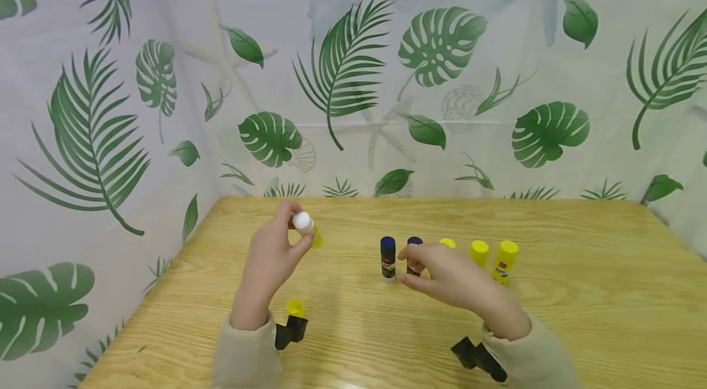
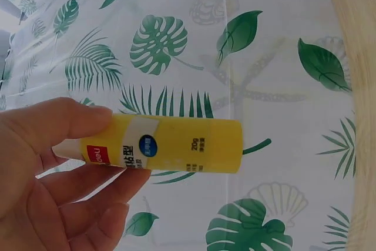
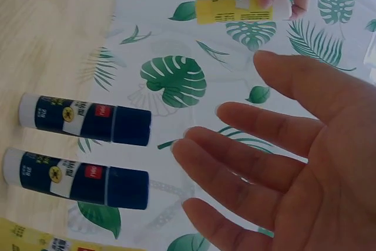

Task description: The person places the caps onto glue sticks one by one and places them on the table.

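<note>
My left hand [image 1: 270,260] holds a yellow glue stick [image 2: 182,145] above the table at the left, thumb and fingers around its white end. That white end points up in the head view, while the yellow body hangs below. My right hand [image 1: 455,275] has its fingers loosely bent and holds nothing, as the right wrist view shows. It is close to two dark blue glue sticks [image 1: 388,260] that stand upright with white bottoms. In the head view its fingertips overlap the second blue glue stick [image 3: 76,177].
Several yellow glue sticks [image 1: 505,263] stand in a row right of the blue ones, partly behind my right hand. A small yellow round piece [image 1: 296,307] is beside my left wrist. A leaf-patterned cloth [image 1: 353,100] hangs behind the wooden table [image 1: 353,340].
</note>
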{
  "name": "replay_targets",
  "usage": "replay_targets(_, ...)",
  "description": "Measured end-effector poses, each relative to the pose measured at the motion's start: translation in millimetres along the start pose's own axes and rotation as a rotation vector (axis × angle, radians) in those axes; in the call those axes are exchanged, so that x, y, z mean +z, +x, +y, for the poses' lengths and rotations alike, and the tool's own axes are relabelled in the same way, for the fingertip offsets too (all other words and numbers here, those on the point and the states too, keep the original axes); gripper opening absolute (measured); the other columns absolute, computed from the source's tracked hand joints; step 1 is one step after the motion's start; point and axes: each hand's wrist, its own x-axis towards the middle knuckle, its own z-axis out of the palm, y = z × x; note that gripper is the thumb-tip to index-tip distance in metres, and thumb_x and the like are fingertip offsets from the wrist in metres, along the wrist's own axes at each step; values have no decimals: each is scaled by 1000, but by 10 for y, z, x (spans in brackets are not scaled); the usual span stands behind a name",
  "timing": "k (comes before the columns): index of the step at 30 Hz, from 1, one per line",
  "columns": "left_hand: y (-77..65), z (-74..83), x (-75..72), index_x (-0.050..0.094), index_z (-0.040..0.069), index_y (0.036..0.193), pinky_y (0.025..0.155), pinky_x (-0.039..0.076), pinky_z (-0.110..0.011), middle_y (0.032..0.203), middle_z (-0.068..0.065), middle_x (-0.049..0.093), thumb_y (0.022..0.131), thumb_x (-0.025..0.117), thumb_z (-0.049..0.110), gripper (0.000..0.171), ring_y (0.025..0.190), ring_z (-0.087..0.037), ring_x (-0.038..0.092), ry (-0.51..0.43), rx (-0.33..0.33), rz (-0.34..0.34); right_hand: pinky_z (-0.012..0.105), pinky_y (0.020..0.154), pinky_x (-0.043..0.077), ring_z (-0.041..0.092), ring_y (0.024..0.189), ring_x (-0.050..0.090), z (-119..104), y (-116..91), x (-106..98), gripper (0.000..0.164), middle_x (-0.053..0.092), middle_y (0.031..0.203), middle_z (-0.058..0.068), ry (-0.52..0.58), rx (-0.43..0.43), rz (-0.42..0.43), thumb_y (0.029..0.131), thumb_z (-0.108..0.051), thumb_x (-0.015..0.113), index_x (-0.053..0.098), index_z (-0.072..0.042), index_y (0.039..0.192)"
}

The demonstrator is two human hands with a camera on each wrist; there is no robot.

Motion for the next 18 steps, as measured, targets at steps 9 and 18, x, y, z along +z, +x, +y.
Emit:
replay_targets(9, -36, -204, -321, 49, 4, 105, 75, 45, -42, 97, -13, 61, 77, 67, 4, 34, 90, -29, 58, -49, -78, 10, 24, 62, 44, 9, 70, 51, -17, 135, 244, 31, 56, 103, 6, 16, -53, 84, 82, -21, 64, 57, -6, 108)
replay_targets(18, -78, -367, -555, 50, 1, 107, 75, 42, -44, 102, -14, 56, 78, 63, -2, 32, 92, -30, 55, -114, -115, 35, 28, 67, 46, 17, 83, 57, -173, 362, 553, 29, 56, 104, 7, 5, -95, 3, 82, -18, 64, 57, -5, 107)
